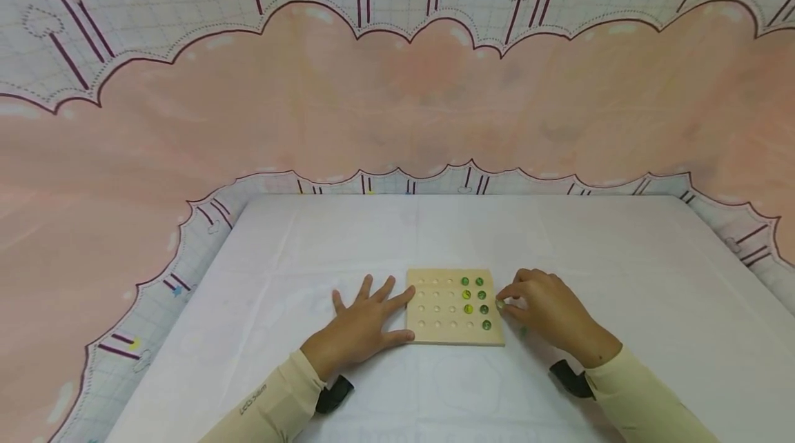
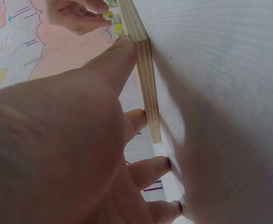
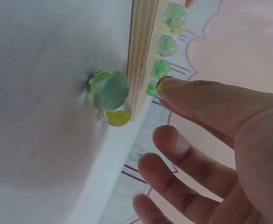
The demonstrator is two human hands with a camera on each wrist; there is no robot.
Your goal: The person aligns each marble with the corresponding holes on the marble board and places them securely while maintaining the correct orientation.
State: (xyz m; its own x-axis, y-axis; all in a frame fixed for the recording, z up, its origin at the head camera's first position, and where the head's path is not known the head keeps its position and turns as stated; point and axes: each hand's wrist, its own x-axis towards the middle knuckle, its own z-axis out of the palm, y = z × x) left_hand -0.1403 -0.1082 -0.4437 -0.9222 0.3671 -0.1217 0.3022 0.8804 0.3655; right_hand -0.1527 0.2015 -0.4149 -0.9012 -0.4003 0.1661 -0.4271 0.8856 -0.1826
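A flat wooden board (image 1: 437, 332) with rows of round dimples lies on the white table. Green marbles (image 1: 486, 325) fill its rightmost column; beside them sit one more green and two yellow marbles (image 1: 468, 309). My left hand (image 1: 354, 332) is spread at the board's left side, thumb and index fingertip on its edge. Just off the right edge, my right hand (image 1: 553, 312) pinches a yellowish marble (image 3: 161, 87) between thumb and index finger, the other fingers loosely bent. Below that hand, a loose green marble (image 3: 108, 90) and a yellow marble (image 3: 118, 116) rest on the table by the board.
White cloth covers the table (image 1: 348, 236). Behind it hangs a pink and white patterned curtain (image 1: 397, 105), which also runs down both sides. Dark straps (image 1: 334, 393) are at both wrists, by the beige sleeves (image 1: 273, 395).
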